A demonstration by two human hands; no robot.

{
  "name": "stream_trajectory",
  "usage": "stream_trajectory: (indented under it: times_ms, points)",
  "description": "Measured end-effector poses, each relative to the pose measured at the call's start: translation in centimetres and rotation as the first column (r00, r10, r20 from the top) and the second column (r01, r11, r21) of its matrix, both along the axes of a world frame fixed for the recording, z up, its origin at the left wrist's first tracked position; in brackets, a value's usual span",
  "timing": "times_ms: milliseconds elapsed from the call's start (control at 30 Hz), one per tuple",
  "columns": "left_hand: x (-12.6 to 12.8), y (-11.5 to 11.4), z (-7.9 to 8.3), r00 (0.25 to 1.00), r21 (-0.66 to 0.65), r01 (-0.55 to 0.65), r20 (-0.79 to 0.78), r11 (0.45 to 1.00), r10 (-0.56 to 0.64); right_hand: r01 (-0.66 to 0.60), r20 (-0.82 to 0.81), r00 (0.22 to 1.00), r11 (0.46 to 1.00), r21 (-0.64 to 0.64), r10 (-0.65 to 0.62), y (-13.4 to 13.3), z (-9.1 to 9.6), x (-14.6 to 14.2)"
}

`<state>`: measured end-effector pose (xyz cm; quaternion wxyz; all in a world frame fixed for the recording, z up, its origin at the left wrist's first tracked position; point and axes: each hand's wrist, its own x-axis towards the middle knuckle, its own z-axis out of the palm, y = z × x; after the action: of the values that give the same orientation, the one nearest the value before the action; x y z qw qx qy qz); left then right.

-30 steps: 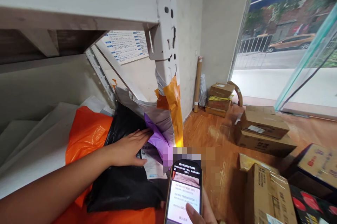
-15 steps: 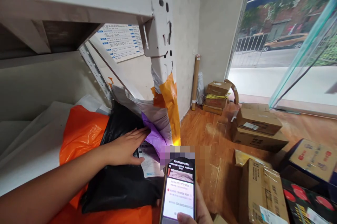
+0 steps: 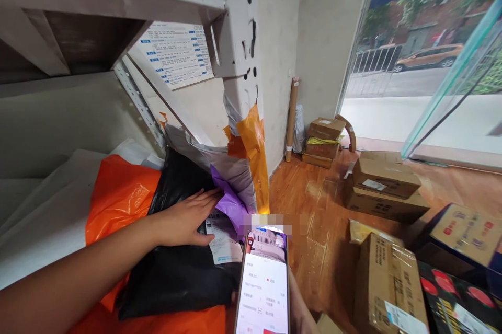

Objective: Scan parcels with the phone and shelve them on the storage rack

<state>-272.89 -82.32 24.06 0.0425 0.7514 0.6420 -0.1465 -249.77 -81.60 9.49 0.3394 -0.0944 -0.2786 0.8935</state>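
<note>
My left hand [image 3: 190, 221] lies flat on a black plastic parcel bag [image 3: 164, 281], its fingers stretched toward a purple plastic bag [image 3: 229, 203]. A white shipping label [image 3: 223, 245] shows on the black parcel beside my thumb. At the bottom centre, my right hand [image 3: 300, 305] is wrapped round a smartphone [image 3: 264, 287]. The phone is held over the right end of the black parcel. Its lit screen has a barcode picture at the top and a white form below. An orange plastic parcel bag [image 3: 121, 198] lies under and behind the black one.
A white metal shelf post [image 3: 239, 52] rises just past the parcels, with orange tape [image 3: 254, 151] on it. Cardboard boxes [image 3: 386, 177] stand on the wooden floor [image 3: 309, 214] to the right. A long cardboard tube [image 3: 292, 119] leans against the wall. A glass door [image 3: 451, 67] is at the right.
The phone's screen has switched from a list of numbers to a form, and my right thumb has left the screen. My left hand stays in place on the black parcel.
</note>
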Motion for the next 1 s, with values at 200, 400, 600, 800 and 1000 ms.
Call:
stream_trajectory:
  times_ms: [200, 400, 600, 800, 1000]
  points:
    - [-0.2, 0.1, -0.1, 1.000, -0.005, 0.003, 0.004, 1.000, -0.003, -0.026, 0.063, 0.998, 0.995, 0.098, 0.020, 0.2, -1.2, 0.8]
    - [-0.3, 0.2, -0.3, 0.999, 0.010, 0.017, 0.036, 1.000, -0.018, -0.060, 0.084, 0.995, 0.994, 0.086, 0.053, 1.1, -1.6, 0.8]
    - [-0.2, 0.1, -0.1, 0.998, 0.008, 0.018, 0.055, 1.000, -0.018, -0.219, 0.126, 0.966, 0.974, -0.061, 0.225, 3.3, -1.4, 0.2]
    - [-0.4, 0.0, -0.2, 0.998, 0.014, 0.026, 0.060, 1.000, -0.027, -0.204, 0.114, 0.969, 0.970, -0.130, 0.219, 4.8, -3.3, -1.1]
    - [-0.1, 0.0, -0.1, 0.998, 0.035, -0.007, 0.059, 0.999, 0.005, -0.245, 0.102, 0.962, 0.967, -0.071, 0.252, 5.3, -3.9, -0.9]
